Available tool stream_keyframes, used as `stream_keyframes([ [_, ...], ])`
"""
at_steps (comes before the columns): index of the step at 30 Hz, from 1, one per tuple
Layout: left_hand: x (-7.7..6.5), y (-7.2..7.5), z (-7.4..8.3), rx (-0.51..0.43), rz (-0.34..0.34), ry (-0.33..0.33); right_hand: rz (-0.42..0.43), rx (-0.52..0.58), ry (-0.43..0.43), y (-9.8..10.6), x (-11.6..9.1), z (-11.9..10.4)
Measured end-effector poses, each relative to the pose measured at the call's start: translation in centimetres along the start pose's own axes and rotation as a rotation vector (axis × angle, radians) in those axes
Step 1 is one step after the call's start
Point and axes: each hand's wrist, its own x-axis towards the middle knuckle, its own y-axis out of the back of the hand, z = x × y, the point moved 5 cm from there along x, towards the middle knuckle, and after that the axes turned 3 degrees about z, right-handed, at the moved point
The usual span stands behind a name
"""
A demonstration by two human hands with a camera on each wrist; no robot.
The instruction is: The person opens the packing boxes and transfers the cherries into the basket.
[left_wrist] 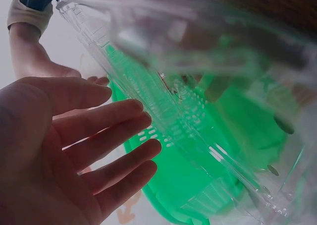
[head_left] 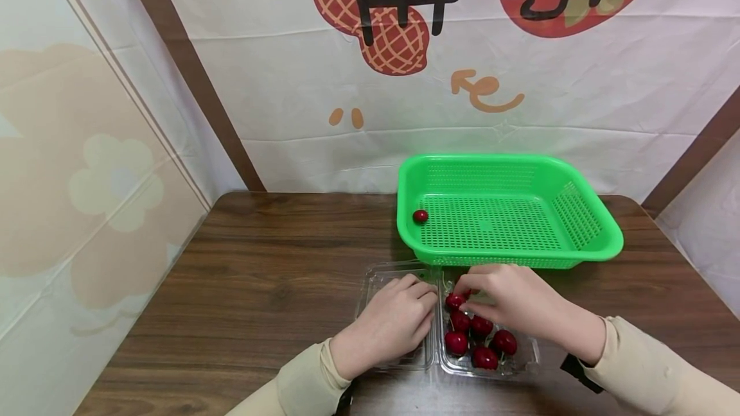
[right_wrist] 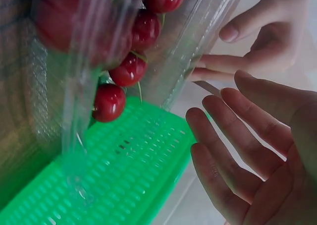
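A clear plastic clamshell box [head_left: 523, 364] lies open on the table, its lid half to the left. Several dark red cherries [head_left: 484, 357] with stems sit in the right half; the right wrist view shows some cherries [right_wrist: 130, 69] through the plastic wall. My right hand [head_left: 511, 294] hovers over the far cherries, thumb and fingers spread apart, nothing visibly held. In the right wrist view its fingers [right_wrist: 223, 150] are relaxed and apart from the fruit. My left hand [head_left: 393, 320] is over the lid half, near the hinge; the left wrist view shows its fingers [left_wrist: 119, 150] loosely extended, holding nothing.
A green perforated basket [head_left: 601, 236] stands behind the box at the table's back. One cherry [head_left: 420, 216] lies in its left side. The brown wooden table [head_left: 231, 313] meets a printed white cloth [head_left: 277, 82] hanging behind it.
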Motion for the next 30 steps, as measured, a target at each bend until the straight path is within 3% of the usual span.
stream_keyframes([
  [30,0.0,-0.2,-0.1,-0.019,-0.033,0.017,-0.128,0.031,-0.001,-3.4,-1.6,-1.0],
])
